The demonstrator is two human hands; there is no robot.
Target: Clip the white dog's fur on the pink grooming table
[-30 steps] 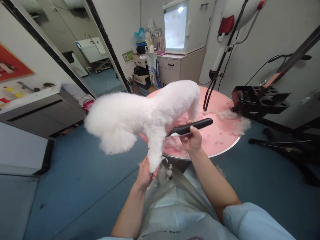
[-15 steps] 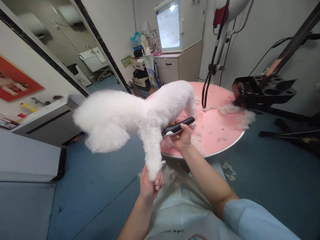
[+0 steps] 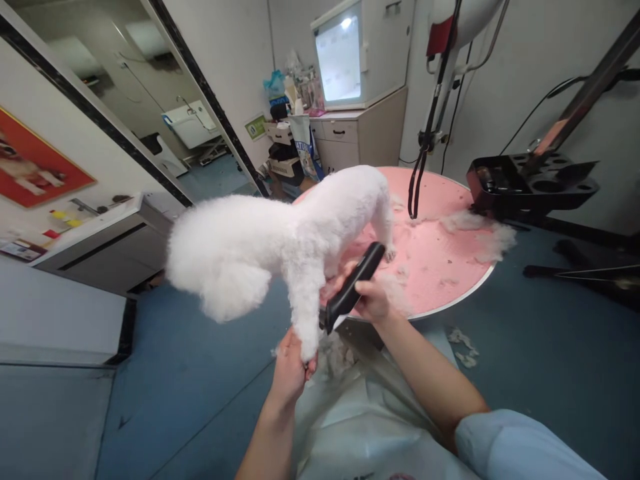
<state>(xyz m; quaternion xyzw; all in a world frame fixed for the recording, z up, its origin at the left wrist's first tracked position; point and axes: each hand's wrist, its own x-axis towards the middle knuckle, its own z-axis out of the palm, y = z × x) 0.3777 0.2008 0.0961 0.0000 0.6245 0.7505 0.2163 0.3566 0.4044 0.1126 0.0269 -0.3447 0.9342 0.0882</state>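
- The dog (image 3: 340, 207) is white and fluffy. It stands at the near left side of the round pink table (image 3: 430, 280). Its back paw is on the table, and its head (image 3: 220, 253) sticks out past the edge, over the blue floor (image 3: 200, 380).
- The left hand (image 3: 291, 363) is curled around the low end of the dog's front leg (image 3: 306, 307). It holds the leg out past the table's edge. Some of its fingers are hidden behind the fur.
- The right hand (image 3: 370, 297) is closed around the black clipper (image 3: 357, 280), with the thumb on the near side.
- The clipper leans, with its back end up and its cutting end down by the front leg. I cannot tell if the cutting end touches the fur.
- Bits of cut hair (image 3: 495, 240) lie on the table, most of all at its right edge. More tufts (image 3: 464, 347) lie on the floor.
- A thin black loop (image 3: 414, 193) hangs over the table, behind the clipper.
- A black tray (image 3: 530, 187) with holes is just beside the table, on the right.
- The person wears a pale apron (image 3: 375, 440) and a light blue sleeve (image 3: 515, 443).
- At the back, a white box (image 3: 385, 53) with a bright window sits on a cabinet (image 3: 370, 137).
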